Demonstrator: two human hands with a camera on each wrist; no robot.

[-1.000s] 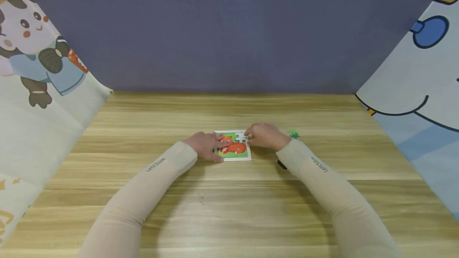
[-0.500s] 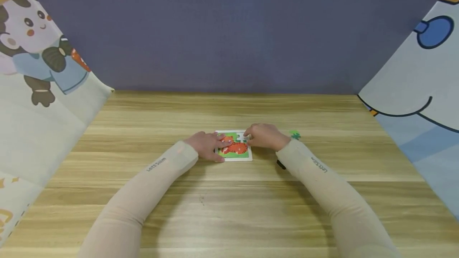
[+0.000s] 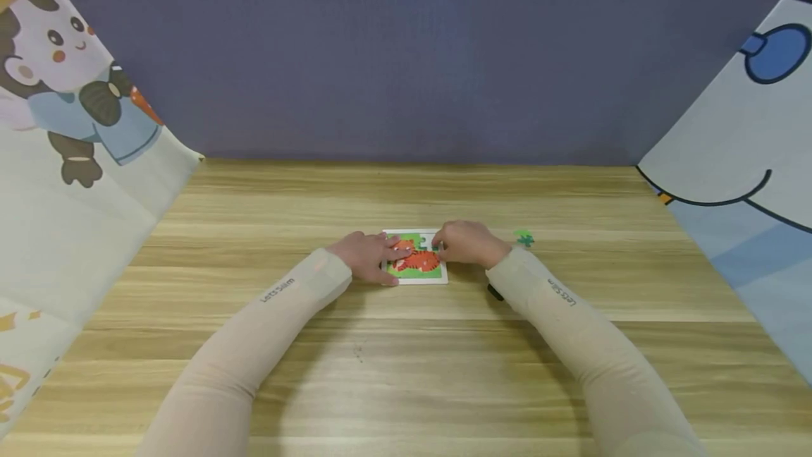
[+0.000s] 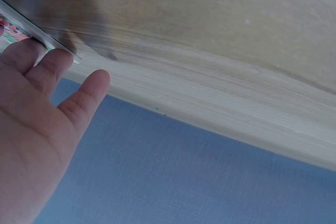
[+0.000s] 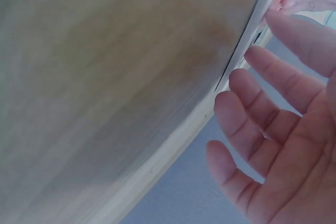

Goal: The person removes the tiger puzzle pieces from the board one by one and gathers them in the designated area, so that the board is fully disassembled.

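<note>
The left wall panel (image 3: 82,217) is pale and carries a printed cartoon figure. A dark blue-grey back wall (image 3: 419,55) spans the far side of the wood-grain bench (image 3: 438,372).

The left sleeve (image 3: 247,323), light beige with dark lettering near the cuff, runs from the lower edge of the head view to the left hand (image 3: 366,257). The left hand is spread, palm down; its fingers lie across the left part of the puzzle and its thumb rests at the near left corner.

The puzzle (image 3: 422,261) lies flat on the bench, between the 2 hands. It has a white border and shows an orange striped animal on a green ground. White backing is visible in the far right area, partly covered by fingers.

The right hand (image 3: 468,241) is at the right edge of the puzzle, with the fingers part-bent and the thumb and fingertips at the border. Whether they pinch a piece cannot be told.

A small black object (image 3: 495,293) shows beside the right cuff. Loose green pieces (image 3: 524,238) lie on the bench beyond the right wrist; their count is unclear.

The right sleeve (image 3: 596,344) matches the left. The right wall panel (image 3: 748,132) bears a large cartoon print.
</note>
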